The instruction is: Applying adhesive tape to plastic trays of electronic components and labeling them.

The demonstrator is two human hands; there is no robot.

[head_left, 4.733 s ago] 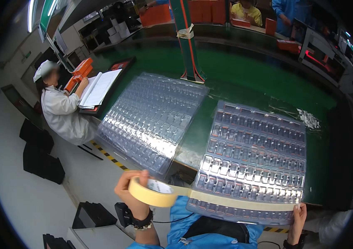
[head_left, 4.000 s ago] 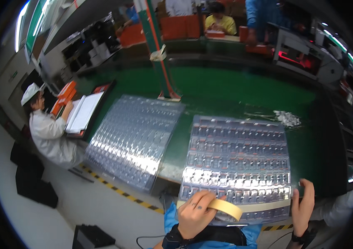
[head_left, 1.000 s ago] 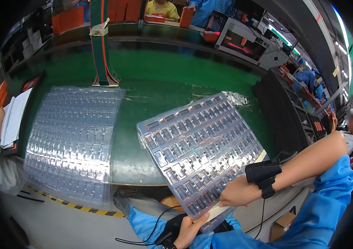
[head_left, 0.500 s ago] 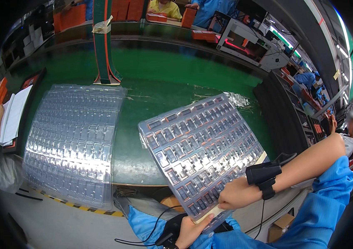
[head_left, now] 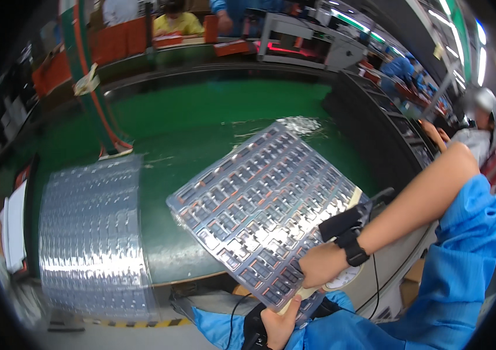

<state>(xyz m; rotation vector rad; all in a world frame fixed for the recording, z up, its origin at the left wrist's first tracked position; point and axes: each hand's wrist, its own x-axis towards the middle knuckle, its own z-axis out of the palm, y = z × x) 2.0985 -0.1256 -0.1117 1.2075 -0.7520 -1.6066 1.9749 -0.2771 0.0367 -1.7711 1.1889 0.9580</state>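
A clear plastic blister tray, its pockets filled with small dark parts with orange edges, slants from the green bench over its front edge. My left hand is closed on the near corner, thumb on top and fingers hidden underneath. My right hand, palm down, has its fingers curled together at a cream tape strip on that corner; its fingertips are partly hidden. Another cream tape piece sits on the tray's right edge. Left of it lies a stack of clear blister trays, overhanging the bench front.
A green post rises from the bench behind the stack. Crumpled clear film lies beyond the tray. Black racks line the right side. Other people work across the bench and at both sides; a yellow-black floor stripe runs below.
The whole view has swung to the right, so the post and bench sit farther left. The held tray looks slightly turned. Both hands keep their places at its near corner.
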